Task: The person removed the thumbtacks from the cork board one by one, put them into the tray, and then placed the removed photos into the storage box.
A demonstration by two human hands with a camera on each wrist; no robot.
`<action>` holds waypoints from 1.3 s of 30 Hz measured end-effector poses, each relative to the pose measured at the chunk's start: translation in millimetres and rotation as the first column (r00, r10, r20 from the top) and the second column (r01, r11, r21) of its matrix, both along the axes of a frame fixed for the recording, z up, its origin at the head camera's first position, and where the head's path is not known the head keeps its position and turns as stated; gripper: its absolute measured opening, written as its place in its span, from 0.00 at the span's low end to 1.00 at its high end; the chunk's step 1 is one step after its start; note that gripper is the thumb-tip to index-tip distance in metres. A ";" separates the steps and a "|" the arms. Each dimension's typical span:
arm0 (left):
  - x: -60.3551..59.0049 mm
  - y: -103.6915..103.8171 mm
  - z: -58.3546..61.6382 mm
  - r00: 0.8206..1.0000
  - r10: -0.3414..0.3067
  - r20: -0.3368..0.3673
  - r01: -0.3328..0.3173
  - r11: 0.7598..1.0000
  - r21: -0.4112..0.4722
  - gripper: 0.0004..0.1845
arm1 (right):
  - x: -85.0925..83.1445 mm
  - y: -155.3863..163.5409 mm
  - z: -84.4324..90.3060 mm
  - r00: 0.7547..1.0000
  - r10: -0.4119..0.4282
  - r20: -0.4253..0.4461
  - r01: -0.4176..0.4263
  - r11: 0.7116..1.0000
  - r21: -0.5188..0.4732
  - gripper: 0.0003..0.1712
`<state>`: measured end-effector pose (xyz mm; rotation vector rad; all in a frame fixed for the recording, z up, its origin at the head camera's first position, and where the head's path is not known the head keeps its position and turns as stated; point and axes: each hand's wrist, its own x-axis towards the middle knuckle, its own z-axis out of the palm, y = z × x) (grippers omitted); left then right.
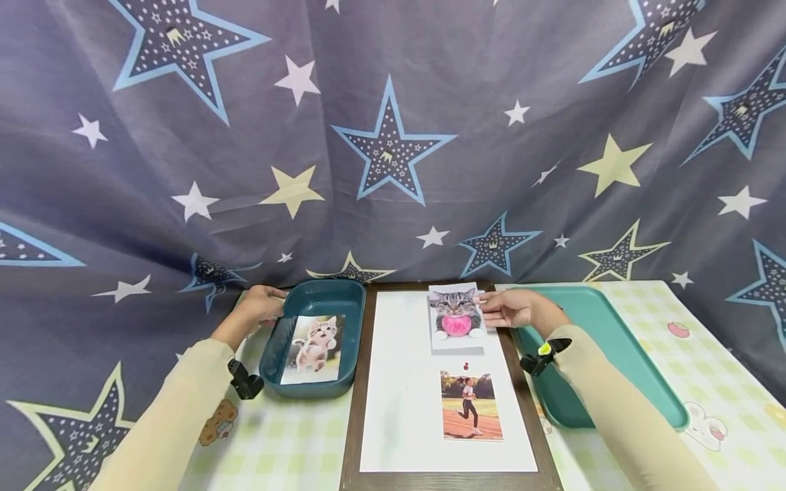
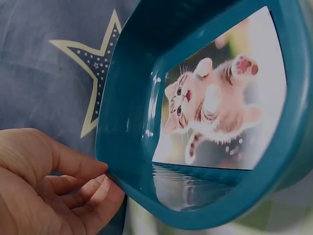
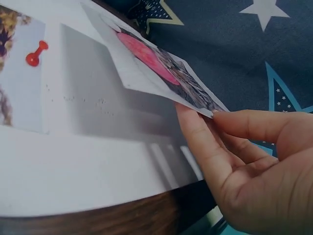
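In the head view my left hand [image 1: 263, 305] is at the left rim of a deep teal plastic basin [image 1: 310, 391]. The left wrist view shows fingertips pinching that rim. A photo of a kitten [image 1: 314, 351] lies inside the basin. My right hand [image 1: 514, 308] pinches the edge of a cat photo [image 1: 456, 317] with a pink round shape on it. In the right wrist view this cat photo [image 3: 161, 68] tilts up off the framed whiteboard [image 1: 399, 382], casting a shadow there.
Lower on the board is a photo of a runner [image 1: 470, 409], with a red pushpin [image 1: 466, 366] at its top. A green tray [image 1: 604, 327] lies right of the board, under my right forearm. Behind everything hangs a star-patterned curtain [image 1: 344, 232]. A checked tablecloth [image 1: 663, 320] covers the table.
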<state>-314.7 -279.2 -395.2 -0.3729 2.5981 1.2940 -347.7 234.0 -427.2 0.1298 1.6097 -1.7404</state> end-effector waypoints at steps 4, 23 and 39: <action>-0.2 -1.0 0.5 1.000 0.011 0.023 -0.012 0.999 0.052 0.31 | 1.8 -1.7 2.0 1.000 -0.025 0.014 0.025 0.998 -0.057 0.36; 0.0 -12.4 1.4 0.994 -0.063 0.091 0.056 0.996 0.071 0.33 | 0.2 -18.8 14.4 0.999 -0.009 0.047 0.017 0.983 -0.181 0.26; -1.9 -11.2 6.4 0.993 -0.058 0.104 0.050 0.996 0.078 0.32 | -4.9 -45.5 28.0 1.000 0.010 0.020 -0.006 0.982 -0.186 0.34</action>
